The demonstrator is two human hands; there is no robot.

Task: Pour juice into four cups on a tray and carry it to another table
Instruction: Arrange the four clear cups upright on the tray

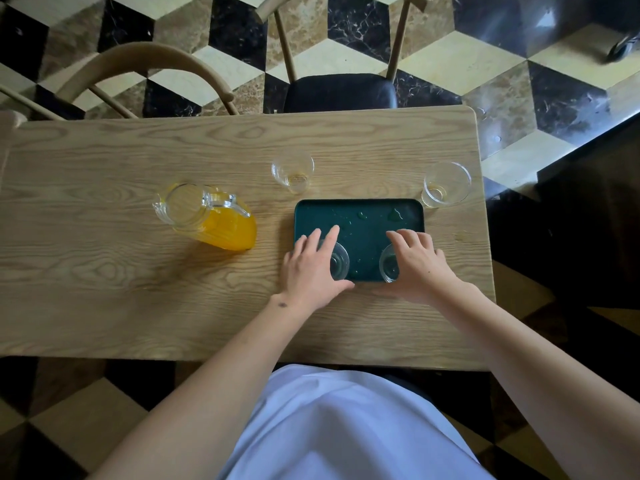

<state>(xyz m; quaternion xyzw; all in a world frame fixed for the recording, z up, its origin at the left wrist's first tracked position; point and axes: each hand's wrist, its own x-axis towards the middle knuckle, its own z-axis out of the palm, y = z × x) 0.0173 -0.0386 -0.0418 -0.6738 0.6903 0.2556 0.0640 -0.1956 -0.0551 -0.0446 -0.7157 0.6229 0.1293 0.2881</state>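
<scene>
Step in hand: setting clear glass cups onto the dark green rectangular tray [360, 216], two so far, as I judge it.
Left hand: the left hand [313, 268] lies over the near-left clear glass cup [341, 263], fingers spread and loose; whether it grips the glass or is letting go, I cannot tell.
Right hand: the right hand [420, 263] covers the near-right clear glass cup [388, 265] in the same way, fingers fanned, grip unclear.
Tray: on the light wooden counter [138, 289], close to the near edge, with droplets on its bare far half.
Cups outside: one clear glass cup [293, 171] just beyond the tray's far-left corner, another clear glass cup [446, 184] just off its far-right corner; both look almost empty.
Juice: the clear glass pitcher of orange juice [207, 216] stands to the left, well apart from the tray.
Doing it well: seat each cup flat and clear of the rim, leave room for the far pair, and mind the wet surface, where glass may slide.
</scene>
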